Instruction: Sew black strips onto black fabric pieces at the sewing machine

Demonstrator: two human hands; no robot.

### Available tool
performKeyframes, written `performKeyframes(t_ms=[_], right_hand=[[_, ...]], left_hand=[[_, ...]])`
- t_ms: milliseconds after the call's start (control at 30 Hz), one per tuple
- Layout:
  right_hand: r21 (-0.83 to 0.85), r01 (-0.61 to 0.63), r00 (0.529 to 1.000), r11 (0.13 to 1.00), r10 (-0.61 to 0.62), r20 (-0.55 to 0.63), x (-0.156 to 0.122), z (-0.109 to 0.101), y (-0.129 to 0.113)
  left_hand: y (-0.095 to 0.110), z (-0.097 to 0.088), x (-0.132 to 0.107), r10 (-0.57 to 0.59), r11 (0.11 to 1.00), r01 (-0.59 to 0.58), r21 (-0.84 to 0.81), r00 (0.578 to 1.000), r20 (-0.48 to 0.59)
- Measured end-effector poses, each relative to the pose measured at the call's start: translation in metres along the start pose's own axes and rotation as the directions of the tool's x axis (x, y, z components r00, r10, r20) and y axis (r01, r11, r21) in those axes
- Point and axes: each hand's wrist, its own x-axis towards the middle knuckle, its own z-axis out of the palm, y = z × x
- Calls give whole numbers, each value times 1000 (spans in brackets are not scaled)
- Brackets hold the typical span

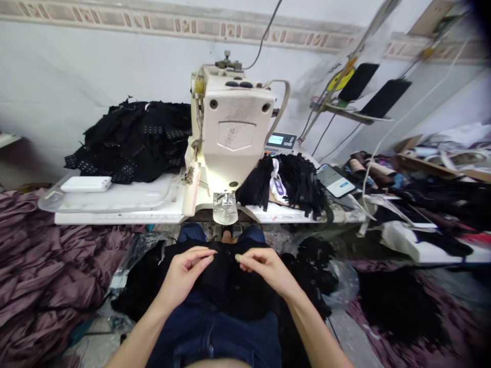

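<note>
I sit in front of a cream sewing machine (230, 133) on a white table (115, 217). A piece of black fabric (226, 281) lies across my lap over blue jeans. My left hand (186, 273) has its fingers curled and pinched at the fabric's upper edge. My right hand (264, 268) mirrors it a little to the right, fingers curled on the same black fabric. Both hands sit below the machine's needle area (225, 204).
A heap of black lace pieces (134, 138) and a white box (86, 184) sit left of the machine. Black strips (295, 184), a phone (336, 181) and thread spools (364, 166) lie to the right. Mauve cloth (42, 266) piles at the left; more black fabric (399, 306) at the right.
</note>
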Motion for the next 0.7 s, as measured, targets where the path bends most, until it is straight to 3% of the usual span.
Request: performKeyframes(t_ms=[100, 267, 367, 500, 533, 600, 633, 700], right_hand=[[-85, 136, 982, 987, -145, -118, 10, 11, 1], [-51, 184, 979, 982, -188, -80, 21, 36, -2], [-6, 181, 981, 983, -181, -76, 22, 36, -14], [-102, 256, 960, 961, -265, -88, 19, 26, -39], [-155, 314, 937, 937, -332, -112, 20, 24, -46], [-268, 431, 863, 861, -481, -156, 24, 21, -59], [-325, 473, 823, 819, -543, -169, 28, 20, -65], [-437, 518, 746, 736, -638, -191, 40, 18, -73]], left_hand=[[-1, 5, -9, 104, 989, -110, 104, 993, 61], [0, 14, -14, 155, 979, -177, 98, 967, 204], [3, 15, -14, 117, 987, -139, 75, 963, 241], [17, 12, -11, 25, 1000, -27, 5, 984, 178], [23, 12, -9, 52, 999, -54, 11, 989, 135], [38, 13, -3, 211, 972, -214, 99, 977, 34], [46, 14, 0, 324, 931, -317, 182, 946, -10], [59, 17, 9, 534, 786, -482, 386, 845, -32]])
